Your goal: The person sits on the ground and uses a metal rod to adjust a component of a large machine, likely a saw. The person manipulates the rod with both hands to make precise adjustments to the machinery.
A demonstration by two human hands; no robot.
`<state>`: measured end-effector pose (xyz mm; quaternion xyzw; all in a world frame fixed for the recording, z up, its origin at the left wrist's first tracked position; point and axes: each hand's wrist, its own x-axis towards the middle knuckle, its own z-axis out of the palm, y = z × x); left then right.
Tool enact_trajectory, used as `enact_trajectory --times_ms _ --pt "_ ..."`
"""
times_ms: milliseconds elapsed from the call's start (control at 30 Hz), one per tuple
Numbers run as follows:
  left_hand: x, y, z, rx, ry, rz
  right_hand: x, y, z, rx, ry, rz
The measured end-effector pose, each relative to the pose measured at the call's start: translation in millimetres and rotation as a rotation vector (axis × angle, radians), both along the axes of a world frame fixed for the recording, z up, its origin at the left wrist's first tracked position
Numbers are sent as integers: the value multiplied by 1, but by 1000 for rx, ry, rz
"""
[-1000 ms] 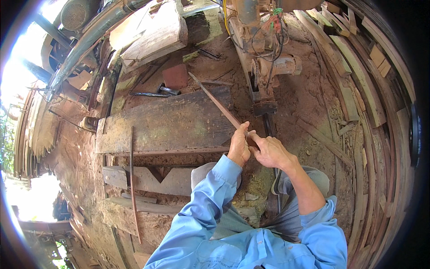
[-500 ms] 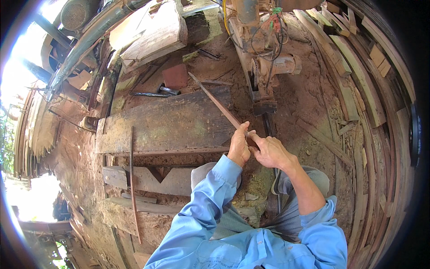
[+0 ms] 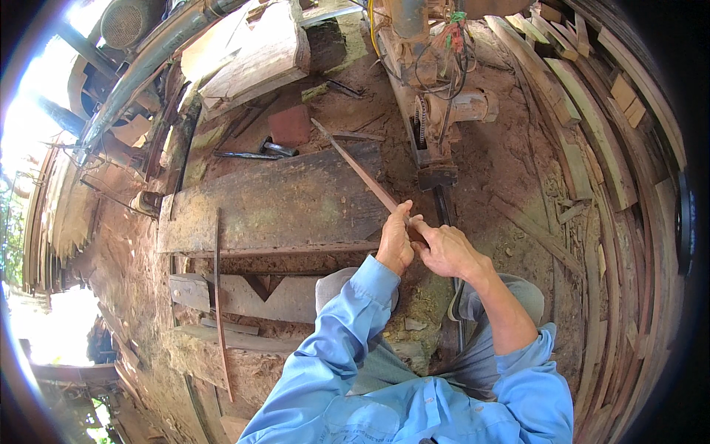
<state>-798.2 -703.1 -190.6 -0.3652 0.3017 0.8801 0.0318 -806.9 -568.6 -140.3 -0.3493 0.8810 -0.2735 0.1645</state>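
A long, thin wooden strip (image 3: 356, 167) slants away from me, up and to the left, over a wide dark plank (image 3: 274, 203). My left hand (image 3: 396, 240) is closed round it close to its near end, thumb along the top. Right beside it, my right hand (image 3: 449, 250) has its fingers curled at the near end, which they mostly hide. The strip's far tip reaches past the plank's far edge. A second thin strip (image 3: 220, 296) lies at the left across the plank's near edge and a board with a V-shaped notch (image 3: 299, 296).
Beyond the plank lie a hammer (image 3: 278, 147) and a reddish square piece (image 3: 290, 124). A rusty geared machine (image 3: 462, 108) with loose wires stands ahead to the right. Long timbers (image 3: 603, 166) line the right side. A thick pale slab (image 3: 259, 66) rests at the far left.
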Motion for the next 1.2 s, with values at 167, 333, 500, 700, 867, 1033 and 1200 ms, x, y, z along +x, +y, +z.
enact_trajectory --times_ms 167,333,500,700,867,1033,1200 --pt "0 0 -1 22 9 9 0 0 1 -2 -3 2" --pt "-1 0 -1 11 4 7 0 0 0 5 -3 -6" --pt "0 1 3 5 -7 15 0 0 0 8 8 0" --pt "0 1 5 36 7 24 0 0 0 1 7 5" --pt "-1 1 3 32 -3 37 0 0 3 -2 3 5" --pt "0 1 3 40 11 37 0 0 -1 -2 14 2" --pt "-1 1 2 38 3 33 -1 0 1 7 1 2"
